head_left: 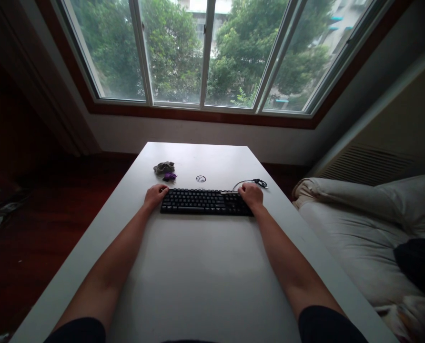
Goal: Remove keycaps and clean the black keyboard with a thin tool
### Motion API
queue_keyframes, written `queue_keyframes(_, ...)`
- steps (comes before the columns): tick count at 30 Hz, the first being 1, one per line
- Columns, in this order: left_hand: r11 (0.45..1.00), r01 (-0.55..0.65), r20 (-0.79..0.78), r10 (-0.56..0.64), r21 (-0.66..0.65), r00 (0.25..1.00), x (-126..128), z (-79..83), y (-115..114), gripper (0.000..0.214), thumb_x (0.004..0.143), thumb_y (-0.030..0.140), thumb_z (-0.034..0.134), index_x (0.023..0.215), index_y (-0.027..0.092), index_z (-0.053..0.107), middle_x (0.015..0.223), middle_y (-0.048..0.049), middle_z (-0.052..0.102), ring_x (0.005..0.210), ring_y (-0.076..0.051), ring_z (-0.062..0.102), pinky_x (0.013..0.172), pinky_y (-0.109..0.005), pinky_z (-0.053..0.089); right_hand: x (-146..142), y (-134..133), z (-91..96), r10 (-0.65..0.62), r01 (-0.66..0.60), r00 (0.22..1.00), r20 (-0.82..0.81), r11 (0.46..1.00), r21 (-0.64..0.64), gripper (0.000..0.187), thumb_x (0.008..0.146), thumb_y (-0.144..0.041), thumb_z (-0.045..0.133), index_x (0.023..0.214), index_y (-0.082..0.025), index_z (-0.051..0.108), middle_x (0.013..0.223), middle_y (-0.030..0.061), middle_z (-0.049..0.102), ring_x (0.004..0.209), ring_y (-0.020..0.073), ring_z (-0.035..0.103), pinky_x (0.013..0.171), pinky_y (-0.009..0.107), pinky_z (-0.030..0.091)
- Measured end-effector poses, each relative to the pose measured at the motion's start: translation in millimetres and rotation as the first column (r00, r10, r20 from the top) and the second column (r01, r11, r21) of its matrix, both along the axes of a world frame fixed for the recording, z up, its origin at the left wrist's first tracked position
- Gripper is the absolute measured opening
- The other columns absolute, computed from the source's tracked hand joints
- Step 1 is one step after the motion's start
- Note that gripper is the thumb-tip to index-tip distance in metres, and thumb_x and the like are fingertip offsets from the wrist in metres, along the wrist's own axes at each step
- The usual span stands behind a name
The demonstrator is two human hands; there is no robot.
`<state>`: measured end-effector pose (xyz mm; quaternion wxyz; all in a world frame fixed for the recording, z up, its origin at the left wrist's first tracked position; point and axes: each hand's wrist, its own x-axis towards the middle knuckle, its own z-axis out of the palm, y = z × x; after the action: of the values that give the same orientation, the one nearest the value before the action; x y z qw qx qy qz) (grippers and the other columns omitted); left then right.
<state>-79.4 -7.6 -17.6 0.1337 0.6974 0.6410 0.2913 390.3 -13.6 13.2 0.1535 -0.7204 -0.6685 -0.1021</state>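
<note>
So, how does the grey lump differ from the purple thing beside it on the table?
The grey lump is larger; the purple thing is smaller. The grey lump lies farther from the keyboard; the purple thing lies nearer. Both look crumpled and rest on the white table, near the left hand.

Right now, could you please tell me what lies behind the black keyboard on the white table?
Behind the black keyboard lie a crumpled grey cloth, a small purple object, a round disc and a coiled black cable. The right hand covers the cable's near end.
</note>
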Motion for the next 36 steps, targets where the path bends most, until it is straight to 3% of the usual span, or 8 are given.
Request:
queue_keyframes(10, 0.999, -0.036, -0.025, 0.037, 0.030, 0.999, 9.1, 3.2, -9.3, 0.034, 0.094, 0.044, 0.052, 0.108, 0.023, 0.076, 0.107, -0.0068, 0.076, 0.096, -0.023, 0.068, 0.090, -0.032, 0.050, 58.4, -32.5, -2.9, -0.182, 0.186, 0.979, -0.096, 0.982, 0.036, 0.028, 0.092, -0.032, 0.051, 0.082, -0.018, 0.072, 0.087, 0.0138, 0.070, 0.087, 0.0265, 0.056, 0.072, 0.034, 0.036)
queue_keyframes(13, 0.996, -0.087, 0.026, 0.087, 0.009, 0.996, 13.8, 2.1, -16.8, 0.033, 0.094, 0.044, 0.053, 0.111, 0.025, 0.075, 0.107, -0.0055, 0.077, 0.096, -0.022, 0.069, 0.088, -0.032, 0.051, 52.4, -35.6, -0.4, -0.171, 0.176, 0.980, -0.098, 0.984, 0.040, 0.028, 0.093, -0.033, 0.050, 0.082, -0.019, 0.072, 0.088, 0.0136, 0.070, 0.088, 0.0268, 0.055, 0.074, 0.034, 0.037)
queue_keyframes(19, 0.996, -0.093, 0.091, 0.093, 0.000, 0.992, 18.6, -1.8, -29.8, 0.042, 0.090, 0.042, 0.061, 0.128, 0.026, 0.067, 0.119, -0.0052, 0.075, 0.103, -0.022, 0.069, 0.091, -0.032, 0.052, 12.3, -33.2, 3.7, -0.069, 0.073, 0.997, -0.039, 0.993, 0.094, 0.031, 0.096, -0.035, 0.049, 0.085, -0.017, 0.071, 0.093, 0.0143, 0.070, 0.093, 0.0267, 0.054, 0.083, 0.035, 0.037)
queue_keyframes(22, 0.997, -0.074, 0.106, 0.075, -0.017, 0.991, 16.2, -1.8, -30.8, 0.044, 0.090, 0.041, 0.061, 0.131, 0.026, 0.064, 0.121, -0.0050, 0.075, 0.105, -0.022, 0.069, 0.092, -0.032, 0.052, 13.8, -32.3, 4.3, -0.090, 0.093, 0.995, -0.040, 0.993, 0.074, 0.031, 0.096, -0.035, 0.049, 0.086, -0.017, 0.072, 0.092, 0.0141, 0.070, 0.093, 0.0265, 0.054, 0.082, 0.035, 0.037)
queue_keyframes(30, 0.999, -0.032, 0.084, 0.032, -0.007, 0.996, 11.7, -6.6, -25.0, 0.043, 0.091, 0.043, 0.058, 0.129, 0.025, 0.066, 0.119, -0.0058, 0.075, 0.102, -0.022, 0.070, 0.091, -0.032, 0.053, 86.2, -43.3, 1.8, -0.266, 0.271, 0.962, -0.058, 0.957, 0.102, 0.030, 0.094, -0.031, 0.049, 0.088, -0.016, 0.075, 0.093, 0.0157, 0.072, 0.089, 0.0265, 0.056, 0.075, 0.035, 0.035)
queue_keyframes(36, 0.999, -0.038, 0.059, 0.038, -0.006, 0.998, 12.0, -7.7, -24.4, 0.043, 0.092, 0.044, 0.057, 0.129, 0.024, 0.066, 0.118, -0.0062, 0.075, 0.103, -0.022, 0.069, 0.091, -0.032, 0.053, 124.2, -46.9, -17.2, -0.320, 0.336, 0.932, -0.169, 0.939, 0.075, 0.027, 0.088, -0.035, 0.054, 0.079, -0.018, 0.073, 0.081, 0.0114, 0.069, 0.077, 0.0230, 0.052, 0.067, 0.033, 0.032)
